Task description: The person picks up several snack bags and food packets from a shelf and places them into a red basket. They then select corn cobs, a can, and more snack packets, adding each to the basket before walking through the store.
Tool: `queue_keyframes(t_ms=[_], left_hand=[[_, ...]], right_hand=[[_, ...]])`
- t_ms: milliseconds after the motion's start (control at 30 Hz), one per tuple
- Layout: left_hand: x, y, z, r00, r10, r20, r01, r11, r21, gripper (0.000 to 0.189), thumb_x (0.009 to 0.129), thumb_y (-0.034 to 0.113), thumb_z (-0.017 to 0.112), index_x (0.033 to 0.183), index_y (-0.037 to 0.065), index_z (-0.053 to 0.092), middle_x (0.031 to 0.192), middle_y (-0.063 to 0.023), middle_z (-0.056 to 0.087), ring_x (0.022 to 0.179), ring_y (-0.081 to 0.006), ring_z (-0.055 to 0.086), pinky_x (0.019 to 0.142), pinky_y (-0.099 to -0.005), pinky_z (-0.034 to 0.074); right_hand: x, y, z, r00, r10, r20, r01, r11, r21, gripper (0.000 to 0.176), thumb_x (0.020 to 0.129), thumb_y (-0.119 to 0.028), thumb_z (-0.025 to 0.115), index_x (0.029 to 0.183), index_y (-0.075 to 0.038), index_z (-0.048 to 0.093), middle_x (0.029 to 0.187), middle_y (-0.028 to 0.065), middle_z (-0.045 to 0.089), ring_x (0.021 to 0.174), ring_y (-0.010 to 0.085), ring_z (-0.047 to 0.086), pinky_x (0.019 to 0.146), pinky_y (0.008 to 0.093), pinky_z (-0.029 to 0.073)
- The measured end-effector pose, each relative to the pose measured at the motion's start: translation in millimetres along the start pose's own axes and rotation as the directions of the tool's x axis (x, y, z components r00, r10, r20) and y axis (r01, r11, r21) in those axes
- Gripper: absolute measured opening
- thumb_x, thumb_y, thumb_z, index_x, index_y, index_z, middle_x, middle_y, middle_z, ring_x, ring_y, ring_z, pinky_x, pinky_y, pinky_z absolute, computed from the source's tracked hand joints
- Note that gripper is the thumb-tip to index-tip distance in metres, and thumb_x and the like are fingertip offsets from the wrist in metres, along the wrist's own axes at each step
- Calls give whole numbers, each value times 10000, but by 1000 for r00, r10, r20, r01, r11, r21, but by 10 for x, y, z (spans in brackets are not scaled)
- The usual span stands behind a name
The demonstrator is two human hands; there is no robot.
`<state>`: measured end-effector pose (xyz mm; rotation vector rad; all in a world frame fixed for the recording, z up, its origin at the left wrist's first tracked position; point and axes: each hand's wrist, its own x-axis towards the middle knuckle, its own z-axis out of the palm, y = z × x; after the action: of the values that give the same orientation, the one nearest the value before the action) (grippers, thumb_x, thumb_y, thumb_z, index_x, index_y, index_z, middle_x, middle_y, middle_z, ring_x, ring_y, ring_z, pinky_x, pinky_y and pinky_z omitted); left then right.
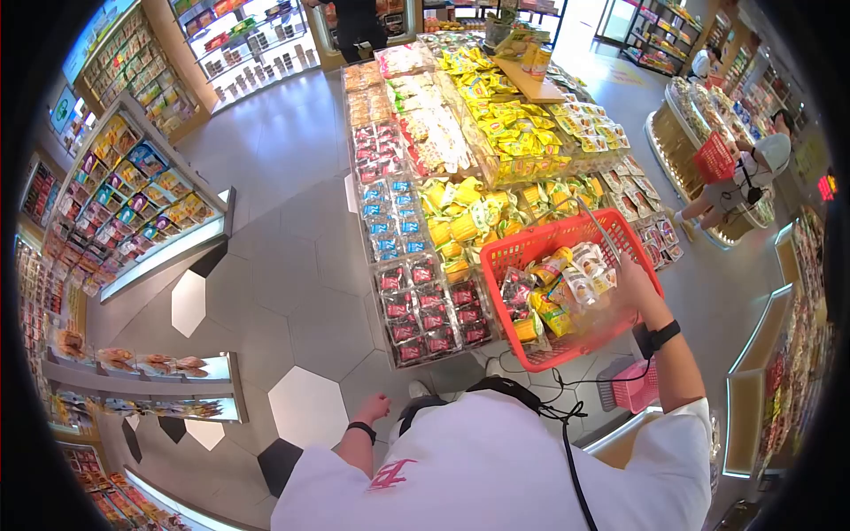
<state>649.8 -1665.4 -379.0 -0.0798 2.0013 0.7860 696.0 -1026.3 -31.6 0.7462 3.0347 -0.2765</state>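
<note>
My right hand point(630, 281) is closed at the thin metal handle point(598, 227) of a red shopping basket point(522, 252); its fingers are partly blurred. Inside the basket lie yellow snack bags point(551, 313), white packets point(588, 276) and a dark packet point(517, 288). The basket overlaps the near right corner of a snack display; whether it rests there or hangs cannot be made out. Low on my left side, my left hand point(374, 409) has curled fingers with nothing visible in them. It is nearest to my white shirt and the grey floor.
The display carries yellow bags point(513, 124), blue packets point(390, 217) and dark packets point(425, 310) in clear bins. Shelves point(133, 195) stand left. A pink basket point(636, 386) is below right. One person point(760, 168) carries a red basket; another point(357, 26) stands behind.
</note>
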Motion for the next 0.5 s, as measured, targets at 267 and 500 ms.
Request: queue_keyframes(t_ms=[267, 500], left_hand=[[-430, -842, -619, 969, -205, -141, 192, 976, -102, 261, 865, 176, 530, 930, -40, 660, 760, -155, 699, 698, -239, 705, 676, -354, 546], [-395, -596, -491, 975, -197, -98, 182, 972, -148, 282, 877, 194, 525, 987, -30, 656, 772, -138, 701, 696, -222, 698, 694, -338, 545]], right_hand=[[127, -73, 66, 993, 118, -6, -118, 991, -59, 217, 949, -184, 491, 1051, 5, 468, 844, 291, 641, 817, 473, 622, 709, 563, 483], [172, -144, 44, 997, 72, -20, -72, 997, 1, 227, 937, -172, 506, 1056, 17, 464, 833, 300, 633, 825, 485, 612, 707, 562, 483]])
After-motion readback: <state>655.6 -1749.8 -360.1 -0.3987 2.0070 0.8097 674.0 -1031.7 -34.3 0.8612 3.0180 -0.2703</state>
